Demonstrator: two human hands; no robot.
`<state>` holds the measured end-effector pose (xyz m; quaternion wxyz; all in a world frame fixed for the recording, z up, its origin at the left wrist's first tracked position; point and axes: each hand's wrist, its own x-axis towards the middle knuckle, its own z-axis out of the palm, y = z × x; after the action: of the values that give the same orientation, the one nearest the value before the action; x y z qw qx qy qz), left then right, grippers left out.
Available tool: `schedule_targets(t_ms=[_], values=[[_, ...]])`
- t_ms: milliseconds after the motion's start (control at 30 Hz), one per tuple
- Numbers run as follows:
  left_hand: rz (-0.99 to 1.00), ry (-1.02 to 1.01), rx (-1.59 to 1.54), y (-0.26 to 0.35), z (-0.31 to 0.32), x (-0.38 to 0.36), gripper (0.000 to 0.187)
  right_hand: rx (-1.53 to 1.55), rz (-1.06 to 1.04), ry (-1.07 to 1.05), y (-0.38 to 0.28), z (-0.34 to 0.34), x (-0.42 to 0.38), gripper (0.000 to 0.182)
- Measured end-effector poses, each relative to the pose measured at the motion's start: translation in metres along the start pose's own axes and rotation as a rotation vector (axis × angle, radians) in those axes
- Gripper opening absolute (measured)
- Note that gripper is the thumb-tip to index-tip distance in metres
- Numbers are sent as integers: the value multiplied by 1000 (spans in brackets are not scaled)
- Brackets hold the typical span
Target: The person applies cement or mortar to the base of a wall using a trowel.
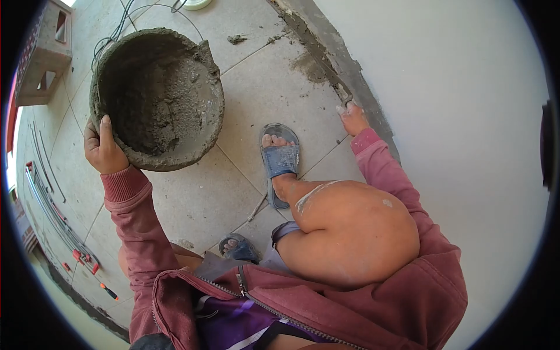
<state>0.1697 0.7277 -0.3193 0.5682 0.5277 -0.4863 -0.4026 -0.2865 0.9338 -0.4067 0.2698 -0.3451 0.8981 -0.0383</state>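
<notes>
My left hand (102,149) grips the near rim of a round pan (201,70) caked with grey mortar, tilted so its inside faces me. My right hand (354,118) is stretched out to the foot of the white wall (455,87), fingers closed around a thin trowel (330,74) whose blade lies along the grey mortar strip (350,70) at the wall's base. I am squatting, both arms in red sleeves.
Beige floor tiles (256,87) carry small mortar blobs (236,39). My sandalled foot (280,160) sits between pan and wall. A concrete block (44,52) stands at far left, cables (116,29) run behind the pan, and metal rods and red-handled tools (76,248) lie at left.
</notes>
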Motion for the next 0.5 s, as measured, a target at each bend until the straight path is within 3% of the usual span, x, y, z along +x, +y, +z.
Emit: schedule_targets(t_ms=[33, 100, 267, 333, 400, 500], values=[[3, 6, -6, 0, 1, 0, 21, -180, -81, -40, -13, 1, 7, 40], [2, 12, 17, 1, 1, -1, 21, -247, -13, -56, -40, 8, 25, 41], [7, -18, 3, 5, 5, -2, 22, -81, 29, -31, -90, 19, 98, 34], [33, -22, 11, 5, 7, 0, 22, -42, 27, -30, -116, 13, 101, 34], [30, -30, 8, 10, 9, -2, 22, 3, -34, 152, -139, 4, 82, 33], [27, -36, -19, 12, 10, -3, 22, -22, -21, 167, -155, 7, 58, 33]])
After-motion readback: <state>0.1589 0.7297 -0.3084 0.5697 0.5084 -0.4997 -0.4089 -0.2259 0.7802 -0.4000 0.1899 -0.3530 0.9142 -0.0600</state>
